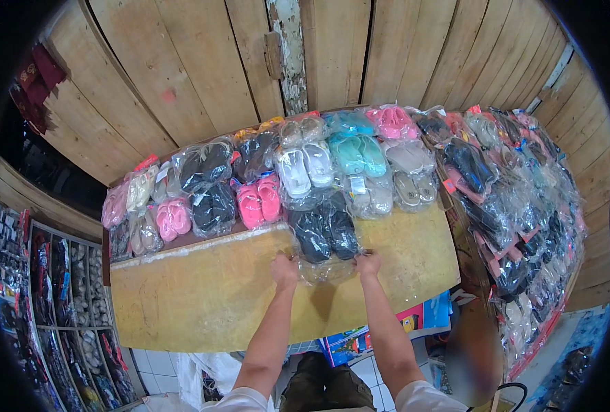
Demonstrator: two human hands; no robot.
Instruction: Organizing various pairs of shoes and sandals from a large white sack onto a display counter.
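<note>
A pair of black slip-on sandals (325,234) lies in a clear plastic bag on the yellow tabletop (191,293). My left hand (285,269) pinches the bag's near left corner, and my right hand (368,262) grips its near right corner. Between my hands the loose end of the clear bag (325,272) spreads over the table. Just beyond it sits a bagged pair of white sandals (305,169). Bright pink clogs (258,201) in a bag are to the left, and bagged light grey sandals (372,198) are to the right.
More bagged footwear, including teal clogs (357,154), lines the back against the plank wall (331,56). A second display of bagged footwear (521,206) slopes away at right. Divided shelves (73,309) stand at left. Colourful printed packs (356,342) lie under the table's front edge.
</note>
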